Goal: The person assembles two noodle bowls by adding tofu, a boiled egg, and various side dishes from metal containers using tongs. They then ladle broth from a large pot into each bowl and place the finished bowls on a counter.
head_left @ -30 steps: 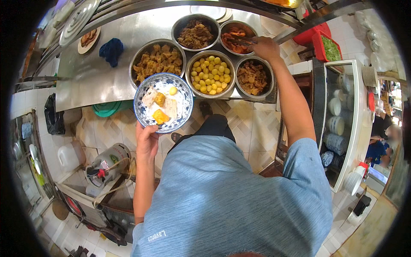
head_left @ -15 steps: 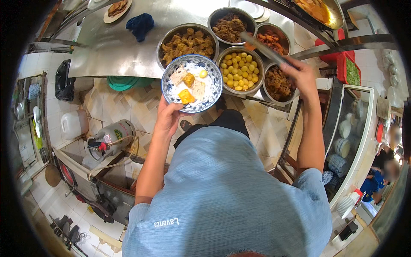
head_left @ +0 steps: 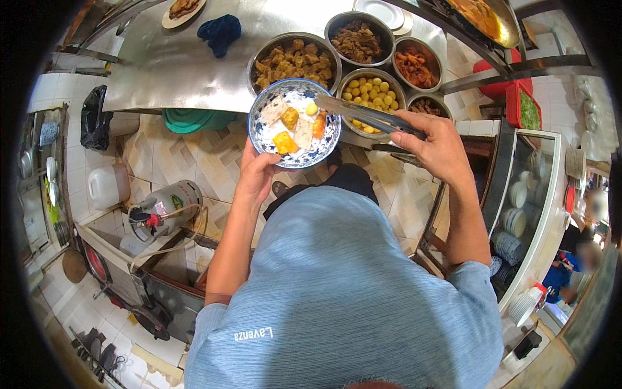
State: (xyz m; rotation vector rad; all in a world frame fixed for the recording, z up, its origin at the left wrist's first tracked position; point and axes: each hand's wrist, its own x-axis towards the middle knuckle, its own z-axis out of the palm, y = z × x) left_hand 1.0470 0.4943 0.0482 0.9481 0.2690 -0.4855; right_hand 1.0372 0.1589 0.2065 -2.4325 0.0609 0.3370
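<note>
My left hand (head_left: pixel 256 170) grips the rim of a blue-and-white patterned bowl (head_left: pixel 259 139), thumb on the near edge. Inside lie pale slices, yellow-orange chunks, a small yellow egg (head_left: pixel 311 108) and an orange-red piece (head_left: pixel 319 126) at the right side. In my right hand (head_left: pixel 435 144) are metal tongs (head_left: pixel 363 113) with dark handles, their tips over the bowl's right rim by the orange-red piece. Beyond the bowl stand steel bowls of brown chunks (head_left: pixel 295 63), small yellow eggs (head_left: pixel 370 92), brown meat (head_left: pixel 356 43), orange-red food (head_left: pixel 416 67) and, partly hidden by my hand, more brown food (head_left: pixel 426 106).
The steel counter (head_left: pixel 155 71) carries a dark blue cloth (head_left: pixel 219 34), a plate of food (head_left: pixel 184 10) and white plates (head_left: pixel 378 13). A gas cylinder (head_left: pixel 170 209) stands left on the tiled floor. At right are a glass cabinet (head_left: pixel 522 201) of dishes and a red basket of greens (head_left: pixel 530 109).
My right hand has brought the tongs from the orange-red food's bowl back over the patterned bowl. An orange-red piece now lies in it. The view has shifted slightly.
</note>
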